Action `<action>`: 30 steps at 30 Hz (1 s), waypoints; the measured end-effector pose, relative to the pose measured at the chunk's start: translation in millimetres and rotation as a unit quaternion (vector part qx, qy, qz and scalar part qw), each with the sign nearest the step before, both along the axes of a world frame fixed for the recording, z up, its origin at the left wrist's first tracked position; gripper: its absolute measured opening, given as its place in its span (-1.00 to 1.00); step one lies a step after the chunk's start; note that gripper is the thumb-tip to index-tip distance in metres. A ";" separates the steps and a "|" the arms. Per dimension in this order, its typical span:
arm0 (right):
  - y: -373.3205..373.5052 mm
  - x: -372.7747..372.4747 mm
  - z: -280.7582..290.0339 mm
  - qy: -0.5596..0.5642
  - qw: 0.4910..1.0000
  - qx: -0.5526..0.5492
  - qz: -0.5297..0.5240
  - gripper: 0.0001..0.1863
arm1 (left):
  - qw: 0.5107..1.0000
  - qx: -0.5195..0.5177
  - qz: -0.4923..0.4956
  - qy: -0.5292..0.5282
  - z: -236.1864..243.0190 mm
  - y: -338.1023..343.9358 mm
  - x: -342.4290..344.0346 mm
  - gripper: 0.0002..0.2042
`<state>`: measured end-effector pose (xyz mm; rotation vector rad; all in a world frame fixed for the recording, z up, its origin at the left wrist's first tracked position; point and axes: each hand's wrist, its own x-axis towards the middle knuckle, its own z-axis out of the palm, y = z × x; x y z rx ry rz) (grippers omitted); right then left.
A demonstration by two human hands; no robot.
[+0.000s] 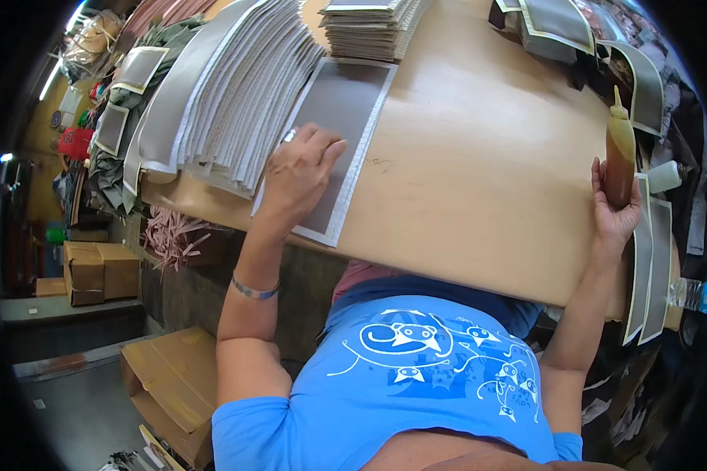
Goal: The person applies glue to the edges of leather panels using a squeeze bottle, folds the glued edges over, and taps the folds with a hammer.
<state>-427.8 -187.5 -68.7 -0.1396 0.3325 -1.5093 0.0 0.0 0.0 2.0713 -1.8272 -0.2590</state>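
My left hand [300, 169] rests on a flat grey rectangular panel [352, 102] with pale borders, near its left long edge. Its fingers are bent and drawn together, slightly blurred; whatever they pinch, if anything, is hidden. At the table's right edge my right hand [617, 216] is wrapped round the lower part of a squeeze bottle [620, 153]. The bottle stands upright, nozzle up, with amber-brown contents. Just left of the panel, a large fanned stack of similar grey panels [232, 94] leans across the table.
Another pile of panels [373, 31] lies at the far side of the brown table [479, 165]. Loose bordered strips [658, 267] hang at the right edge, near a white bottle [665, 177] and a clear plastic bottle [687, 294]. Cardboard boxes [169, 377] stand on the floor at left.
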 end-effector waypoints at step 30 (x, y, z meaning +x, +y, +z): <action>21.7 4.9 24.7 -0.126 0.987 -0.024 0.096 -0.54 | 0.942 -0.108 -0.317 -0.011 -13.3 -49.3 -124.1 -0.90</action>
